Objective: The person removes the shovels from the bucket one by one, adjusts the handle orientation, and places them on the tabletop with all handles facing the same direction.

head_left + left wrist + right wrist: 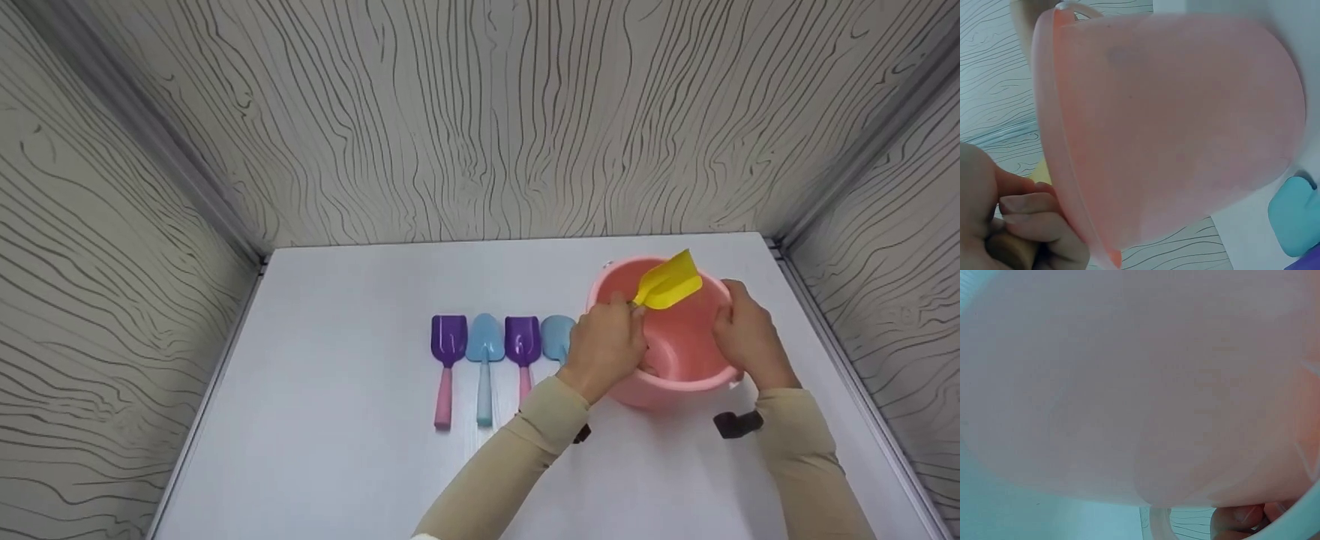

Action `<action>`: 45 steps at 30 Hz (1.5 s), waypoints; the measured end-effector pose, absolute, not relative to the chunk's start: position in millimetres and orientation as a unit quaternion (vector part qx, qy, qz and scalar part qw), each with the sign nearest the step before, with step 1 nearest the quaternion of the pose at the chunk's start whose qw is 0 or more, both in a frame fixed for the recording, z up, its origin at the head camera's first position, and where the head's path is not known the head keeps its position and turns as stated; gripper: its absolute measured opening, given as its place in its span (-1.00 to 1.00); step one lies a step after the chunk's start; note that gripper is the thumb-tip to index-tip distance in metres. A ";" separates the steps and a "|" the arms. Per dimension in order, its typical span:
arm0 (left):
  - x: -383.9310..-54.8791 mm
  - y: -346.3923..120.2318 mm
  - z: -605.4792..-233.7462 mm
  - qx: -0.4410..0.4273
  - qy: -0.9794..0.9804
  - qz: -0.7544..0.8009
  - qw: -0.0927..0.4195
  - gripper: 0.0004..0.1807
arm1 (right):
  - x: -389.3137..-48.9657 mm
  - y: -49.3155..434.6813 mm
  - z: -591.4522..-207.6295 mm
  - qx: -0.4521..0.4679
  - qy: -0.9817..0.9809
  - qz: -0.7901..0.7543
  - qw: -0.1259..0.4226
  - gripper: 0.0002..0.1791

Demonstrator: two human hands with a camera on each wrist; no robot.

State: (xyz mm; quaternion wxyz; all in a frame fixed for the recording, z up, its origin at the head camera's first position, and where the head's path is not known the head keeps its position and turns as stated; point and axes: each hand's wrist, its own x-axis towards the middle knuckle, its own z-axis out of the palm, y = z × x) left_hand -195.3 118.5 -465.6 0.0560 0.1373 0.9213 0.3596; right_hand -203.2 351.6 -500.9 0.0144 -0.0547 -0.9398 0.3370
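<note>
A pink bucket (694, 330) stands at the right of the table in the head view, its mouth facing up. My left hand (609, 341) holds a yellow toy shovel (670, 283) over the bucket's near-left rim, the blade above the opening. The left wrist view shows the fingers (1044, 225) curled round the brownish handle end (1012, 249); most of the handle is hidden. On the bucket's right side, my right hand (750, 337) grips the rim, thumb inside. Its fingertips (1235, 517) show beside the bucket wall in the right wrist view.
Left of the bucket lie several toy shovels in a row: purple (448, 337), light blue (485, 337), purple (523, 341) and light blue (557, 334). The left arm covers part of the last ones. Wood-grain panels (487, 127) enclose the white table (337, 390).
</note>
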 end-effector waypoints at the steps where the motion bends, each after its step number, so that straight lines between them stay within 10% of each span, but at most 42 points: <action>1: -194.7 116.8 -466.1 0.138 0.918 0.367 0.052 -0.71 | -203.5 351.6 -501.0 -0.054 -0.940 0.337 0.015 -0.44; 45: -186.6 0.8 -547.1 0.011 0.789 0.612 0.040 -0.60 | -205.5 355.6 -505.1 -0.039 -0.940 0.338 0.023 -0.44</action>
